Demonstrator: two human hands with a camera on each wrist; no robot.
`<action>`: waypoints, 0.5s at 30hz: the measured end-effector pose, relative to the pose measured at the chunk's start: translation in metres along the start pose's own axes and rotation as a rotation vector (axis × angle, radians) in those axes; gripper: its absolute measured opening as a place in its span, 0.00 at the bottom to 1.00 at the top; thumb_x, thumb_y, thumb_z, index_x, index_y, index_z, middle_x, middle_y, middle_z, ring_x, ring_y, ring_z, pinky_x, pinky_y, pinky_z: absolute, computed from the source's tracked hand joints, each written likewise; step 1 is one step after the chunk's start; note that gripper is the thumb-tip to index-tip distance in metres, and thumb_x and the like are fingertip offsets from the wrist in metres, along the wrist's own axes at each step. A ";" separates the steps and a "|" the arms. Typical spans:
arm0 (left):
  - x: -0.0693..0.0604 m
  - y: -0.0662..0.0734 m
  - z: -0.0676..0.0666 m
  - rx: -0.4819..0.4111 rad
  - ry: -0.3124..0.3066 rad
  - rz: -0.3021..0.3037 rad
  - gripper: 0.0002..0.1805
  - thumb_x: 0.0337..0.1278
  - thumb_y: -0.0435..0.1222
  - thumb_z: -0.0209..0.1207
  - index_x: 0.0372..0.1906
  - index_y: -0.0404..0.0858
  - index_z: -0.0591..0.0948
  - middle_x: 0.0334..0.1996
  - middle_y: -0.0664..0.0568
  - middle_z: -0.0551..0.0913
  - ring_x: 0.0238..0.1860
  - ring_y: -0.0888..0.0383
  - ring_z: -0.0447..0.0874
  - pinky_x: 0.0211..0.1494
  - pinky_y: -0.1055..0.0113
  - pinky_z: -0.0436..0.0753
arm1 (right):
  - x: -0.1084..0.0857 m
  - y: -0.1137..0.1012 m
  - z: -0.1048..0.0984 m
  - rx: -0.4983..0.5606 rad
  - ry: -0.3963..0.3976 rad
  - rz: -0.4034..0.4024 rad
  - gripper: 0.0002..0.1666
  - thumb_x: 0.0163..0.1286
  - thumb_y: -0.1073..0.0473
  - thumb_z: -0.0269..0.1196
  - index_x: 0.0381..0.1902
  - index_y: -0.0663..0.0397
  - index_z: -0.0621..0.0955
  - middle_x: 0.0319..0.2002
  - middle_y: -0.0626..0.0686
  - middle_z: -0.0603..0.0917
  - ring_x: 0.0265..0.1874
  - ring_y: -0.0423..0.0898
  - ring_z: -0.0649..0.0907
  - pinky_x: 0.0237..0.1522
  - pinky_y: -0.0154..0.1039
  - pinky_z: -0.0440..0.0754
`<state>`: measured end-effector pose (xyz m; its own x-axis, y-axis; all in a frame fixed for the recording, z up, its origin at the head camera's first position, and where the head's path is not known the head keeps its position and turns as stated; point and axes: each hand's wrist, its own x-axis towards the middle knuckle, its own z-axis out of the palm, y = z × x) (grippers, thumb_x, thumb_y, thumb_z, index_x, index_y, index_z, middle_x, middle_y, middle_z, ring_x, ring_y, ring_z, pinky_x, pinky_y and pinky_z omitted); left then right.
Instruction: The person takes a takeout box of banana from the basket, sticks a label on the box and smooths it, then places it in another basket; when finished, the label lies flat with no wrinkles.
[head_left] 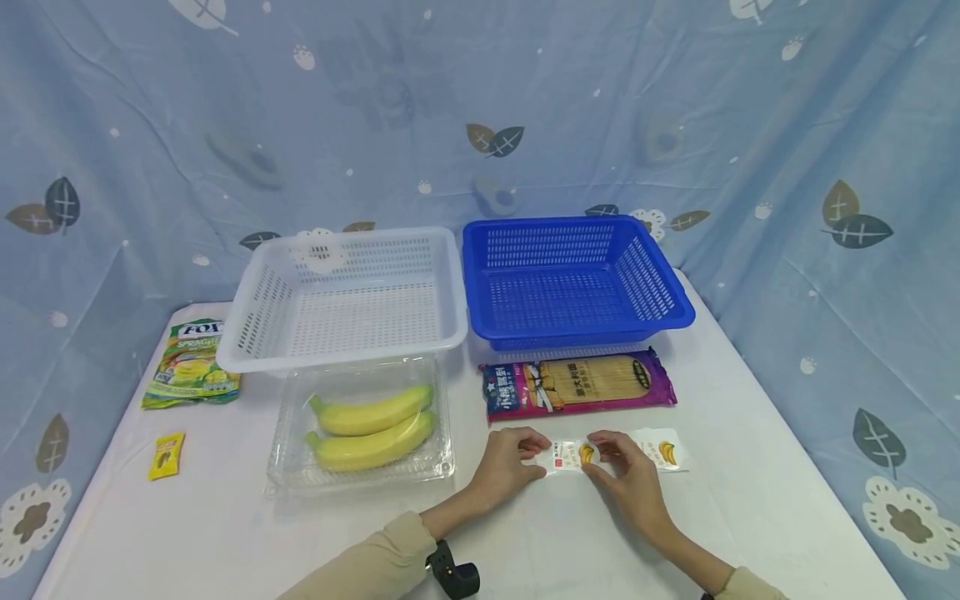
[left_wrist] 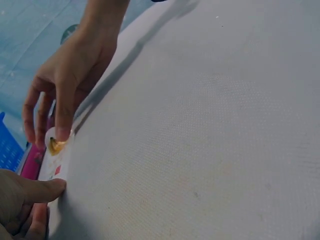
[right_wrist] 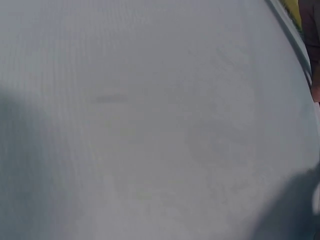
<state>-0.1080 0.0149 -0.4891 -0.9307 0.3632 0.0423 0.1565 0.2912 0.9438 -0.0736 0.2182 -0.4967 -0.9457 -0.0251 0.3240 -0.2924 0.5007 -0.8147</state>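
A white strip of banana stickers (head_left: 567, 457) lies on the table in front of me, printed with bananas and small red marks. At its left end my left hand (head_left: 506, 467) grips it between thumb and fingers. My right hand (head_left: 632, 485) pinches a round banana sticker (head_left: 587, 453) by its edge, over the strip. In the left wrist view the right thumb is on this round sticker (left_wrist: 52, 145), which looks tilted up. Beyond the right hand, the strip's far end with another banana print (head_left: 667, 452) shows. The right wrist view shows mostly white tabletop.
Behind the hands lies a pack of spaghetti (head_left: 592, 384), with a blue basket (head_left: 577, 327) beyond it. To the left are a white basket (head_left: 345, 357), a clear plastic box (head_left: 360, 483) with two bananas (head_left: 372, 443), a green FOX'S bag (head_left: 193, 367) and a small yellow packet (head_left: 167, 456).
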 end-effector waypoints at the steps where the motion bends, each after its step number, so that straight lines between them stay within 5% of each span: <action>1: 0.000 0.000 0.000 0.001 0.001 0.001 0.16 0.35 0.17 0.69 0.36 0.28 0.84 0.34 0.45 0.86 0.38 0.56 0.84 0.43 0.78 0.81 | 0.001 0.000 -0.001 -0.007 -0.016 -0.027 0.24 0.45 0.78 0.72 0.43 0.64 0.81 0.43 0.58 0.82 0.41 0.38 0.81 0.44 0.23 0.79; 5: 0.000 0.000 0.000 -0.001 0.003 0.005 0.16 0.34 0.17 0.69 0.36 0.28 0.84 0.33 0.45 0.86 0.37 0.56 0.84 0.43 0.78 0.81 | 0.007 0.002 -0.006 -0.066 -0.076 -0.069 0.19 0.44 0.76 0.74 0.37 0.61 0.84 0.43 0.57 0.83 0.42 0.40 0.82 0.44 0.24 0.80; 15: 0.001 0.001 0.000 -0.007 -0.001 -0.013 0.16 0.35 0.16 0.68 0.36 0.27 0.84 0.33 0.43 0.85 0.38 0.55 0.84 0.43 0.78 0.82 | 0.010 -0.001 -0.011 0.020 -0.142 0.144 0.15 0.50 0.72 0.73 0.37 0.63 0.85 0.39 0.58 0.86 0.42 0.37 0.83 0.44 0.26 0.81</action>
<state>-0.1084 0.0155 -0.4879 -0.9324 0.3603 0.0293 0.1418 0.2900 0.9465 -0.0811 0.2273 -0.4873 -0.9880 -0.0769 0.1337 -0.1542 0.4904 -0.8578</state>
